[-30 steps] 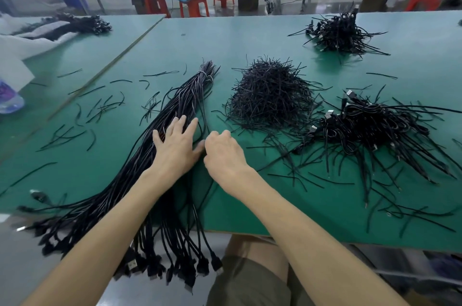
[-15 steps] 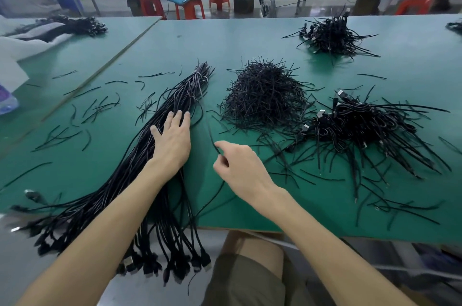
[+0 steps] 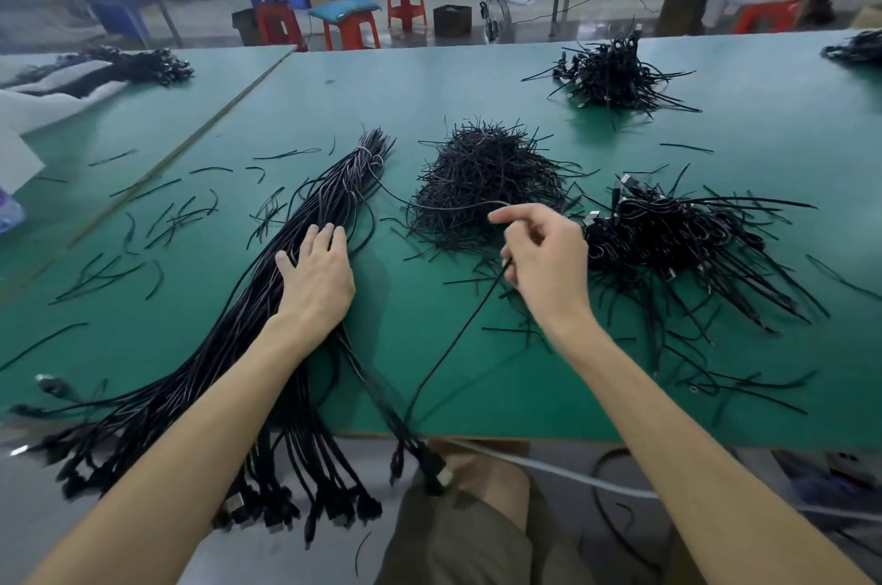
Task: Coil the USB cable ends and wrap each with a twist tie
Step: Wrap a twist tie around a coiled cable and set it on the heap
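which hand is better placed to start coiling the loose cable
Right. The right hand pinches the loose cable, raised beside the tie pile. The left hand lies flat on the bundle, pinning it, so it is probably best left there.

Black cables (image 3: 267,298) and black ties (image 3: 477,183) lie on a green table (image 3: 429,97); the stools (image 3: 351,28) are orange-red.

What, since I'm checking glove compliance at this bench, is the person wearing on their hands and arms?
Nothing. The left hand and right hand are ungloved, with no rings seen; the left forearm and right forearm are bare down to the frame's edge, with no sleeve, watch or wristband in view. Olive-brown shorts show at the lap.
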Tool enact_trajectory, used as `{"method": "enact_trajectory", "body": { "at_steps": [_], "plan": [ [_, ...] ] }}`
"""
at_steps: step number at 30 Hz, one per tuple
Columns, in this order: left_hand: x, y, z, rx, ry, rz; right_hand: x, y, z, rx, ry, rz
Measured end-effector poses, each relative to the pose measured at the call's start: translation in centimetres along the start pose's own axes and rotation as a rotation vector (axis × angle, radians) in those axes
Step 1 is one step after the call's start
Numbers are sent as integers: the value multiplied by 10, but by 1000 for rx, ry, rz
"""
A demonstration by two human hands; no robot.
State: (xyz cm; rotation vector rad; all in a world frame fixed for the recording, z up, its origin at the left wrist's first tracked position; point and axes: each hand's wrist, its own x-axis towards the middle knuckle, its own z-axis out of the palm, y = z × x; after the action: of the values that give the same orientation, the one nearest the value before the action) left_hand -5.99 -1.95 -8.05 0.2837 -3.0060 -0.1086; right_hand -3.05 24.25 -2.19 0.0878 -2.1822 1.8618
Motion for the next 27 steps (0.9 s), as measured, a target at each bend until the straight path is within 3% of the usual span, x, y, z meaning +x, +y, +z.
{"method": "enact_trajectory", "body": {
  "at_steps": [4, 9, 12, 13, 14, 16, 18, 24, 27],
  "plan": [
    [-7, 1, -1, -67, 56, 13, 9, 4, -6, 261, 68, 213],
    [-14, 6, -10, -57, 113, 44, -3, -2, -1, 398, -25, 191],
    [-32, 26, -29, -385, 344, 257, 0, -10, -1, 414, -39, 155],
    [-42, 37, -40, -561, 312, 327, 2, -9, -1, 406, -7, 159],
    [-50, 48, -50, -730, 183, 374, 4, -8, 0, 394, 27, 175],
    [-63, 66, -69, -974, -249, 373, 4, -2, 3, 383, 72, 238],
    [-68, 72, -78, -973, -599, 370, 2, 6, 3, 408, 102, 307],
    [-75, 67, -77, -696, -840, 571, -5, 28, -8, 429, 153, 371],
    [-77, 75, -77, -826, -946, 626, -6, 31, -12, 391, 148, 340]
  ]
}}
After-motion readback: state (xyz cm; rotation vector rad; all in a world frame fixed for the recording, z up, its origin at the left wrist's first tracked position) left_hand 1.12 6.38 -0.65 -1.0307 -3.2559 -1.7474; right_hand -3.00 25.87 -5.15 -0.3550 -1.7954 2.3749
